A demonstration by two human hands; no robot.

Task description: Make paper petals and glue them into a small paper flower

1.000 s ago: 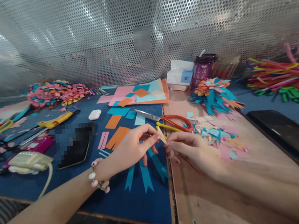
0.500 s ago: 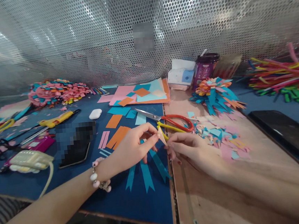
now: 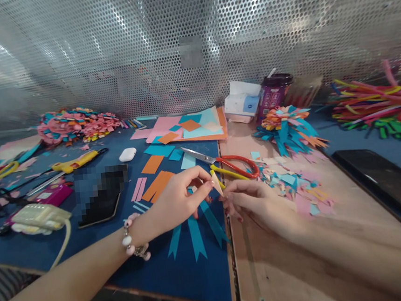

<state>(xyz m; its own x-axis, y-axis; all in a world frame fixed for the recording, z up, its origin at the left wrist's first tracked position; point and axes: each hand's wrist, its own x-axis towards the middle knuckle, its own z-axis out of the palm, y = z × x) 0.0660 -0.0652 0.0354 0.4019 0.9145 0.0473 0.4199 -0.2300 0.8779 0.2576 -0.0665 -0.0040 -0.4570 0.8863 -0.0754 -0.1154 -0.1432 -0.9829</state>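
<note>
Blue covering (image 3: pixel 184 283) and bare wood (image 3: pixel 266 262) are joined side by side on the worktop (image 3: pixel 145 282), with a dark gap (image 3: pixel 233 269) between them. On the left wrist, a beaded bracelet (image 3: pixel 127 241) is worn. Blue paper strips (image 3: pixel 198 244) with notched ends are spread on the covering, and their upper parts are partly hidden by the left hand (image 3: pixel 186 196). By the thumb and finger of this hand, a pale paper piece (image 3: pixel 217 184) is pinched at its upper part; its lower, narrow end is pinched by the fingertips of the right hand (image 3: pixel 257 201), so that the piece is held between both hands, near the dark gap. Just beyond the hands, scissors (image 3: pixel 204 157) with red and yellow handles are laid, the blades directed to the left. To the left, orange paper pieces (image 3: pixel 152 164) and a black phone (image 3: pixel 107 208) are placed; to the right, paper scraps (image 3: pixel 294 179) are scattered on the wood. Farther away, coloured sheets (image 3: pixel 199 131) are piled, and to their right a fringed paper bundle (image 3: pixel 284 126) is placed in front of a purple cup (image 3: pixel 273 95). Behind everything, a perforated metal wall (image 3: pixel 142 48) is seen.
</note>
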